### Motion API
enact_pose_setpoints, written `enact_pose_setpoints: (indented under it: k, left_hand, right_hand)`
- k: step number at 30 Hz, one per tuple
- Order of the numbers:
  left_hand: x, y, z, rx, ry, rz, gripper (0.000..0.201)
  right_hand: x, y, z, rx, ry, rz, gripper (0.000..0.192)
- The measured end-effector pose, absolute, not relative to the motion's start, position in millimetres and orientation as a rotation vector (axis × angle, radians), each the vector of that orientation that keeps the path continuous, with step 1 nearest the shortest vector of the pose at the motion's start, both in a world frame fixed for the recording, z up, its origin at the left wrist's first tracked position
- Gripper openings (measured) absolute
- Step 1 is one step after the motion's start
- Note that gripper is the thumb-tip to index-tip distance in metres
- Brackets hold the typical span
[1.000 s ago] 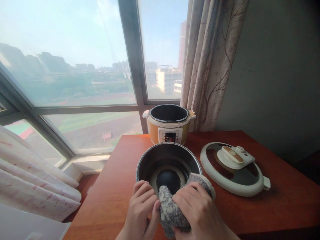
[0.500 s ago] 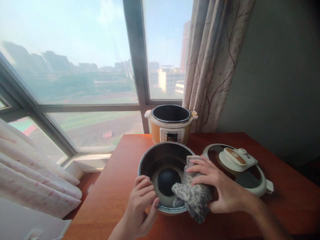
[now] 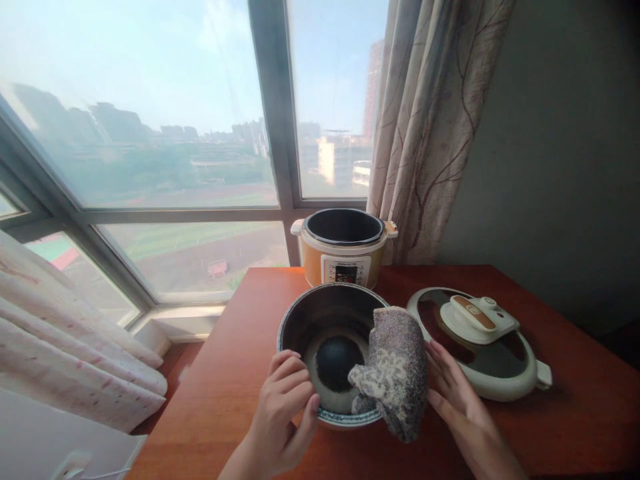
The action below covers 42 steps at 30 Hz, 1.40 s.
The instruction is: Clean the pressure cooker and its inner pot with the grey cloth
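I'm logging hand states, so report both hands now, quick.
Left hand: closed, holding the black pot by its rim.
Right hand: open beside the gray cloth; contact can't be told.

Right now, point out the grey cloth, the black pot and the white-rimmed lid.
Grey cloth (image 3: 401, 347): head view, on its upper half.
Black pot (image 3: 333, 309): head view, on its far inner wall.
White-rimmed lid (image 3: 473, 314): head view, on its handle.

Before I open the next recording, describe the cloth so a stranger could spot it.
On the reddish table, find the dark pot in front of the cooker. Over its right rim, beside the right hand, hangs the cloth: speckled gray, rumpled, unlike the smooth pot and lid.
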<state>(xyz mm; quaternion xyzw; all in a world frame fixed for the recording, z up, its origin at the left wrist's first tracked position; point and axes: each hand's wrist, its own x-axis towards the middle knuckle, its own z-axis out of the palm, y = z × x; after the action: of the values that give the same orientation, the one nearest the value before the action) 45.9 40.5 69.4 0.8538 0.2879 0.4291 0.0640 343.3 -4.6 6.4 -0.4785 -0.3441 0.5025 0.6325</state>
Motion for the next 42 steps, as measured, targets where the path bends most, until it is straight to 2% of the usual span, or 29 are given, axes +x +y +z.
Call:
enact_pose_setpoints:
  k: [7, 13, 18, 21, 25, 30, 32, 34, 37, 42]
  left_hand:
    - [45.6, 41.1, 67.2, 2.577, 0.876, 1.285, 0.024]
    - [44.3, 39.4, 73.7, 2.594, 0.928, 1.195, 0.025]
    - [45.1, 37.7, 93.7, 2.547, 1.031, 0.922, 0.024]
    - [51.9, 38.8, 109.3, 2.372, 1.093, 0.906, 0.013]
    - [75.0, 47.6, 128.1, 1.952, 0.969, 0.925, 0.028]
    - [111.8, 67.9, 142.5, 1.44, 0.745, 0.697, 0.063]
    - [121.3, 74.3, 144.6, 1.28, 0.683, 0.696, 0.068]
    - [126.3, 78.2, 143.8, 1.096, 0.621, 0.728, 0.067]
    - [127.2, 81.1, 137.7, 0.837, 0.577, 0.729, 0.053]
    - [121.8, 84.0, 128.3, 0.721, 0.626, 0.66, 0.035]
  right_hand:
    - [328.4, 1.8, 3.0, -0.924, -0.151, 1.519, 0.029]
    - [324.5, 1.5, 14.6, -0.877, 0.022, 1.585, 0.027]
    - [330.1, 2.3, 37.0, -0.994, -0.05, 1.422, 0.033]
    - [329.4, 10.3, 63.0, -1.031, -0.122, 1.343, 0.048]
    - [312.5, 25.3, 100.0, -1.003, -0.342, 1.301, 0.065]
    - [283.0, 35.6, 126.0, -0.951, -0.513, 1.334, 0.068]
    - [273.6, 36.3, 130.4, -0.938, -0.595, 1.309, 0.069]
    - [266.0, 36.7, 132.2, -0.941, -0.709, 1.268, 0.071]
    - [258.6, 38.7, 131.8, -0.917, -0.894, 1.286, 0.077]
    - [261.0, 45.5, 130.6, -0.865, -1.002, 1.409, 0.09]
